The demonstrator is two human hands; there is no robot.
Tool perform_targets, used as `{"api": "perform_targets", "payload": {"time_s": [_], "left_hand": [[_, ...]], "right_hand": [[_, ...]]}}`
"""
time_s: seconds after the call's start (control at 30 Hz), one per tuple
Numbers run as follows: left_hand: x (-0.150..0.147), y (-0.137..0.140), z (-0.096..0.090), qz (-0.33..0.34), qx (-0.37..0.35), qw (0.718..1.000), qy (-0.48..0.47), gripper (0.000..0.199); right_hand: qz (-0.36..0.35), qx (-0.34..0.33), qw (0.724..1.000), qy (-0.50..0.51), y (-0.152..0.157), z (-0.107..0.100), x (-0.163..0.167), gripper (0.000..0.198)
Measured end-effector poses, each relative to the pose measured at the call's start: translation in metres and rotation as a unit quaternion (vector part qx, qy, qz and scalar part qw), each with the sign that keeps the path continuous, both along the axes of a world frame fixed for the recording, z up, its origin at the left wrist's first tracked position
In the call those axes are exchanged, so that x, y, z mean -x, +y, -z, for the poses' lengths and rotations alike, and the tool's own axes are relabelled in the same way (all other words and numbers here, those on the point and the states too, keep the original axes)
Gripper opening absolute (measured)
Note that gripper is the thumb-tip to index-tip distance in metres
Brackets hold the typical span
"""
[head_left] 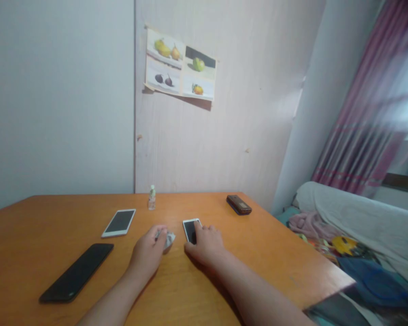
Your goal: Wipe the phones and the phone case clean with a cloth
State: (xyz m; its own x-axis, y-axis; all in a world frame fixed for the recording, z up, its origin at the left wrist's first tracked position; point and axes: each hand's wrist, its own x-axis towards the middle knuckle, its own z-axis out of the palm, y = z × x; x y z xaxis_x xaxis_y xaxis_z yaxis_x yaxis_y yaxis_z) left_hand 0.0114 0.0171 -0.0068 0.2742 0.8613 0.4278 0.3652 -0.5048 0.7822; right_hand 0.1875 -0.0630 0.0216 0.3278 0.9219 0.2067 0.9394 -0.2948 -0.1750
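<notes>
My left hand (148,251) is closed around a crumpled greyish-white cloth (169,239), part of which pokes out past the fingertips above the table. Just to its right lies a white smartphone (191,230) with a dark screen, flat on the wood. My right hand (207,244) covers the phone's right and lower part, the thumb by its left edge and the index finger over the screen. The other fingers curl along the right side, and the phone's near end is hidden beneath the hand.
On the orange-brown table (258,258), a black phone (77,273) and a larger white phone (119,222) lie at left. A small clear bottle (152,199) stands at the back. A dark brown case-like object (238,204) rests back right. A cluttered bed (357,217) adjoins the right.
</notes>
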Motion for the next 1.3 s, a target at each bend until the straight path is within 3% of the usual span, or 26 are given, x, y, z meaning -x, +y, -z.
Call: {"api": "perform_targets", "payload": {"time_s": [0.1,0.3,0.47,0.77,1.03,1.3], "left_hand": [[0.002,0.002,0.000,-0.001,0.003,1.000,0.013,0.041],[0.004,0.007,0.001,-0.003,0.007,1.000,0.020,0.042],[0.002,0.008,0.002,-0.001,0.006,1.000,0.015,0.042],[0.000,0.014,0.008,0.009,0.001,1.000,0.022,0.040],[0.001,0.016,0.013,0.011,0.004,1.000,0.024,0.042],[0.000,0.013,0.010,0.008,0.006,1.000,0.016,0.040]], "right_hand": [[0.006,0.022,0.999,0.024,0.001,-0.005,-0.011,0.065],[0.058,0.046,0.995,0.067,0.001,-0.016,-0.062,0.102],[0.127,0.034,0.989,0.068,-0.016,-0.016,-0.121,0.094],[0.254,0.010,0.966,0.039,-0.057,0.010,-0.204,0.083],[0.253,-0.005,0.966,0.051,-0.060,0.017,-0.224,0.079],[0.222,-0.065,0.971,0.054,-0.059,0.011,-0.212,0.068]]}}
